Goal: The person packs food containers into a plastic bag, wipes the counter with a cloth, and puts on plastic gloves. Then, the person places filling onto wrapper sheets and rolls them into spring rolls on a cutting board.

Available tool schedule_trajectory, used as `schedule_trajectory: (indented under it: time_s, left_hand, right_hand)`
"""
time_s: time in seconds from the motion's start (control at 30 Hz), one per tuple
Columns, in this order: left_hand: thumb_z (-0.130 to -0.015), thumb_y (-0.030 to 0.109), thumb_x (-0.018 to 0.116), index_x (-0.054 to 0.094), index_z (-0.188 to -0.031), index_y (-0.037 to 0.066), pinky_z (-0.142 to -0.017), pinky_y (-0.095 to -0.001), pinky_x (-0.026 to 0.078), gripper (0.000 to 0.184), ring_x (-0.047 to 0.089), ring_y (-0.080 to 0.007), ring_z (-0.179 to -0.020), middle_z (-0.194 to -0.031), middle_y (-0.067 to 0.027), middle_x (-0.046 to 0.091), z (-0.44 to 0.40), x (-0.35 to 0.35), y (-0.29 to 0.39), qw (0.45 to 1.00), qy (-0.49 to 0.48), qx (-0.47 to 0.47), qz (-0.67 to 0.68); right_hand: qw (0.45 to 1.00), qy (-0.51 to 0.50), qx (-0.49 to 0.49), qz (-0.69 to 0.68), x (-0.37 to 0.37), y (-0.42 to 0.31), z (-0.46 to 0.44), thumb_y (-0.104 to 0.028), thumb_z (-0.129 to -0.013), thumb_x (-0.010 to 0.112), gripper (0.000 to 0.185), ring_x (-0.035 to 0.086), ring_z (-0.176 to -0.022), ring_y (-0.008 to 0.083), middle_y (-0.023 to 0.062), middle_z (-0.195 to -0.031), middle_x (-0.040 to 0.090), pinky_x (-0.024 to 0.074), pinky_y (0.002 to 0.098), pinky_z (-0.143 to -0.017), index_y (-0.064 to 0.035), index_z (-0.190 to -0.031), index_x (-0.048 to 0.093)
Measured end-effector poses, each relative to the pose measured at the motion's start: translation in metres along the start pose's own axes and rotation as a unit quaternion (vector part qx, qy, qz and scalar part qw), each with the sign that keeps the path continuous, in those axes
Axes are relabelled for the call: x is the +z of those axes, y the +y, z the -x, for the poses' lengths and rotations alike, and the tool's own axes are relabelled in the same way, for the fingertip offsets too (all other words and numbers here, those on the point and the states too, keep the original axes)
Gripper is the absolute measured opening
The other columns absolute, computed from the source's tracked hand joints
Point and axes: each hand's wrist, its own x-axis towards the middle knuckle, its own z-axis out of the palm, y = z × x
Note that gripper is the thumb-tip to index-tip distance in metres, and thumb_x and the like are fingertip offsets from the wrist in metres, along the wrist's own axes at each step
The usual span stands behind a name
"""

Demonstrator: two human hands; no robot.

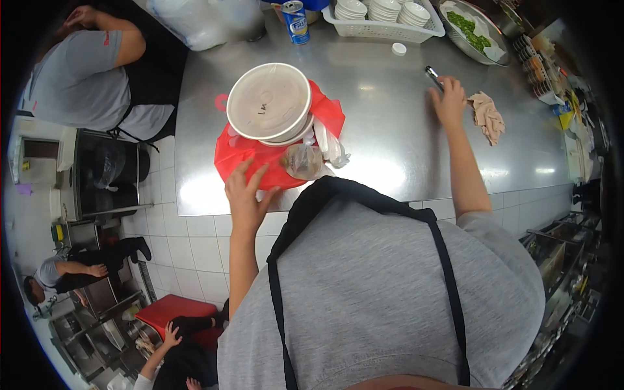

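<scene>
My left hand (247,195) is open, fingers spread at the front edge of a red plastic bag (244,159) lying spread on the steel table. On the bag stands a stack of round white tubs; the top tub (270,101) has a clear lid with dark handwritten marks. Beside it lie a small knotted clear bag (303,161) with brownish contents and a white wrapped bundle (330,144). To the right, my right hand (450,104) has its fingers on the lower end of a black marker pen (432,75). A crumpled pinkish cloth (486,118) lies just right of that hand.
Along the table's (383,143) far side are a blue can (296,25), a white basket (390,30) of stacked small dishes, a white cap (398,49) and a metal bowl (448,36) with chopped greens. Co-workers are at the left; a red box (170,315) is on the floor.
</scene>
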Motion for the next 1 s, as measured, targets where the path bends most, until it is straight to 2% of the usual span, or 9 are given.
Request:
schedule_trajectory:
  time_s: [0.17, 0.3, 0.43, 0.5, 0.6, 0.73, 0.8, 0.9, 1.0]
  left_hand:
    - [-0.065, 0.038, 0.077, 0.056, -0.124, 0.027, -0.102, -0.0603, 0.021, 0.063, 0.039, -0.0289, -0.121, -0.127, -0.0112, 0.044, -0.020, 0.046, 0.029, 0.998, 0.028, 0.041, -0.036]
    - [-0.066, 0.041, 0.077, 0.053, -0.126, 0.026, -0.100, -0.0620, 0.021, 0.066, 0.039, -0.0298, -0.118, -0.125, -0.0135, 0.042, -0.034, 0.075, 0.027, 0.996, 0.075, 0.046, -0.027]
    - [-0.070, 0.037, 0.076, 0.051, -0.129, 0.023, -0.101, -0.0601, 0.021, 0.065, 0.038, -0.0288, -0.119, -0.125, -0.0125, 0.042, -0.056, 0.077, 0.035, 0.996, 0.075, 0.041, -0.030]
    - [-0.071, 0.032, 0.075, 0.050, -0.130, 0.022, -0.101, -0.0583, 0.022, 0.064, 0.038, -0.0282, -0.121, -0.126, -0.0122, 0.043, -0.072, 0.080, 0.030, 0.996, 0.072, 0.038, -0.047]
    - [-0.071, 0.032, 0.075, 0.049, -0.130, 0.022, -0.101, -0.0584, 0.022, 0.065, 0.037, -0.0289, -0.123, -0.128, -0.0129, 0.042, -0.093, 0.082, 0.026, 0.995, 0.078, 0.046, -0.032]
    - [-0.073, 0.032, 0.073, 0.045, -0.133, 0.021, -0.103, -0.0589, 0.019, 0.067, 0.035, -0.0307, -0.126, -0.133, -0.0154, 0.039, -0.103, 0.081, 0.029, 0.994, 0.077, 0.046, -0.068]
    - [-0.075, 0.034, 0.072, 0.044, -0.135, 0.019, -0.104, -0.0595, 0.016, 0.068, 0.033, -0.0311, -0.128, -0.135, -0.0159, 0.037, -0.099, 0.079, 0.034, 0.993, 0.076, 0.046, -0.075]
    - [-0.076, 0.035, 0.071, 0.043, -0.135, 0.016, -0.105, -0.0602, 0.014, 0.068, 0.031, -0.0326, -0.129, -0.137, -0.0155, 0.034, -0.081, 0.075, 0.045, 0.988, 0.140, 0.046, -0.054]
    - [-0.077, 0.032, 0.069, 0.044, -0.133, 0.014, -0.105, -0.0602, 0.013, 0.064, 0.031, -0.0333, -0.128, -0.136, -0.0157, 0.035, -0.065, 0.081, 0.049, 0.980, 0.188, 0.054, -0.031]
  right_hand:
    - [0.993, 0.110, 0.002, -0.041, 0.002, -0.042, 0.016, -0.029, -0.074, 0.069, 0.039, 0.038, -0.122, 0.0302, 0.0070, -0.127, 0.045, 0.0227, 0.0617, -0.100, -0.0191, -0.109, 0.056]
    - [0.972, 0.213, 0.098, 0.005, -0.018, 0.045, -0.011, -0.029, -0.076, 0.068, 0.039, 0.041, -0.120, 0.0316, 0.0110, -0.127, 0.045, 0.0280, 0.0595, -0.095, -0.0187, -0.111, 0.056]
    - [0.955, 0.085, 0.252, 0.128, -0.029, 0.130, 0.008, -0.028, -0.079, 0.064, 0.035, 0.045, -0.116, 0.0305, 0.0110, -0.123, 0.049, 0.0361, 0.0513, -0.092, -0.0156, -0.111, 0.058]
    - [0.988, 0.049, 0.145, 0.009, -0.017, 0.157, 0.026, -0.021, -0.080, 0.062, 0.033, 0.048, -0.113, 0.0333, 0.0132, -0.118, 0.055, 0.0396, 0.0431, -0.095, -0.0142, -0.113, 0.061]
    - [0.973, 0.019, 0.195, -0.126, -0.002, 0.177, -0.003, -0.018, -0.082, 0.058, 0.027, 0.052, -0.111, 0.0316, 0.0141, -0.116, 0.058, 0.0424, 0.0407, -0.094, -0.0115, -0.108, 0.065]
    - [0.994, -0.013, -0.042, -0.097, 0.020, 0.138, -0.046, -0.027, -0.084, 0.057, 0.029, 0.050, -0.116, 0.0308, 0.0136, -0.122, 0.056, 0.0390, 0.0366, -0.097, -0.0135, -0.108, 0.067]
    - [0.981, -0.163, 0.052, -0.087, -0.019, 0.089, -0.058, -0.035, -0.081, 0.060, 0.033, 0.049, -0.116, 0.0295, 0.0087, -0.122, 0.056, 0.0368, 0.0422, -0.098, -0.0168, -0.108, 0.067]
    - [0.990, -0.044, 0.125, 0.043, -0.054, 0.038, -0.050, -0.040, -0.073, 0.069, 0.039, 0.048, -0.114, 0.0241, 0.0057, -0.117, 0.057, 0.0363, 0.0410, -0.097, -0.0154, -0.104, 0.068]
    - [0.997, -0.056, -0.034, 0.037, -0.031, 0.027, -0.031, -0.038, -0.071, 0.072, 0.038, 0.048, -0.111, 0.0225, 0.0028, -0.109, 0.057, 0.0343, 0.0483, -0.094, -0.0154, -0.101, 0.067]
